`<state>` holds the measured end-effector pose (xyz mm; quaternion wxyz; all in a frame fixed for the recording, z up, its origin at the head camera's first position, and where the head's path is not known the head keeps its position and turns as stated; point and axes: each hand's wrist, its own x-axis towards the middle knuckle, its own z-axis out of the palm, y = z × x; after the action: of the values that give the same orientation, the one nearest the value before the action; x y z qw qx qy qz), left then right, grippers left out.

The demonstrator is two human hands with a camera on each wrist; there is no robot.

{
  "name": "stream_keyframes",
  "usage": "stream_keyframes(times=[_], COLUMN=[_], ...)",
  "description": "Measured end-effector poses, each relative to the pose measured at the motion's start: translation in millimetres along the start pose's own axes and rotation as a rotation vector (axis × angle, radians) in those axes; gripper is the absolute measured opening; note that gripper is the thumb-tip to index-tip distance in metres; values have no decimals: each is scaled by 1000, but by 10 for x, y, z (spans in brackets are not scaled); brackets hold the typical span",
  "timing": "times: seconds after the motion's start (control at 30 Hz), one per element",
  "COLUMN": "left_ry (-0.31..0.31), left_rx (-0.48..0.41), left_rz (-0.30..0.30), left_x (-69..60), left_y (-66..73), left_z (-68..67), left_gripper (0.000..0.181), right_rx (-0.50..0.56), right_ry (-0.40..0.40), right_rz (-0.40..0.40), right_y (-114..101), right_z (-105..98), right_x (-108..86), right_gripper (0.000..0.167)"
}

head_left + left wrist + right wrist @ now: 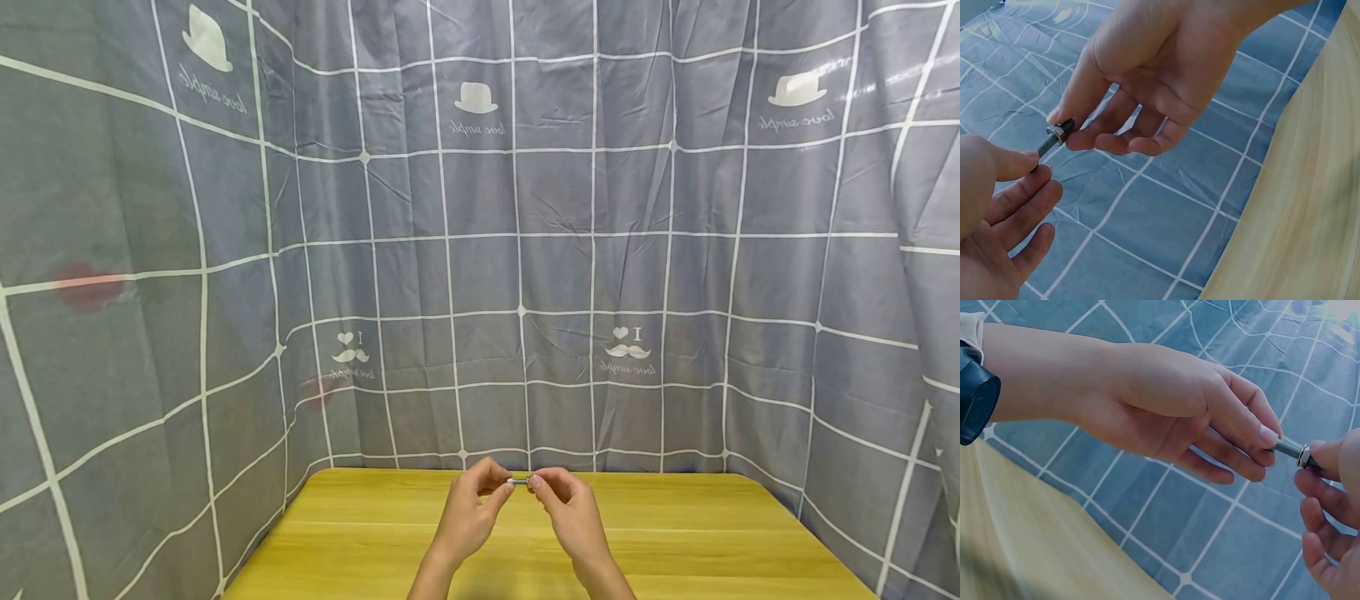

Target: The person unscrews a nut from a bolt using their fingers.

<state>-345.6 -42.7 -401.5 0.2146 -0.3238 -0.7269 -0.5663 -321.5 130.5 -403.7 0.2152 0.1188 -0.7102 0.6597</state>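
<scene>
Between both hands, above the table, is a small metal bolt (519, 481) with a threaded shaft. Its threads show in the left wrist view as a grey bolt shaft (1046, 145). My left hand (471, 510) pinches the threaded end between thumb and forefinger; its other fingers are loosely bent. Thumb and fingers of my right hand (567, 510) pinch the dark opposite end. Beside the right fingertips, a shiny ring, a nut or washer (1303, 456), sits around the bolt; which of these it is I cannot tell. The fingertips hide both bolt ends in part.
A yellow wood-grain table (360, 542) lies beneath the hands. Grey-blue curtain (555, 275) with a white grid surrounds it at the back and sides. A dark device (977, 397) is strapped on the left wrist.
</scene>
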Motion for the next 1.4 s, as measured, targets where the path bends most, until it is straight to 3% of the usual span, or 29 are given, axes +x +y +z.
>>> stream_keyframes(times=[0.13,0.3,0.47,0.7,0.87,1.0,1.23,1.4], left_ry=[5,-3,-8,-12,-18,-15,-15,-6], left_rx=[-12,-12,-6,-7,-23,-16,-20,-29], left_rz=[12,12,1,1,2,-4,-11,1], left_x=[-1,-4,-10,-5,-2,1,-3,-2], left_y=[6,3,-15,-5,10,-7,-6,4], left_z=[-8,-10,-2,-3,-11,-10,-9,-7], left_gripper=[6,7,5,7,8,7,9,10], right_rx=[14,4,-5,4,-14,10,15,11], right_ry=[-5,-16,-20,-15,-10,-24,-23,-36], right_rz=[-16,-16,22,10,37,10,17,24], right_y=[-4,-1,7,-1,-3,-3,5,23], right_z=[2,5,-8,-11,-15,-21,-9,-15], right_x=[0,-1,-1,-5,-1,-4,-7,1], right_gripper=[15,23,20,24,20,15,31,23])
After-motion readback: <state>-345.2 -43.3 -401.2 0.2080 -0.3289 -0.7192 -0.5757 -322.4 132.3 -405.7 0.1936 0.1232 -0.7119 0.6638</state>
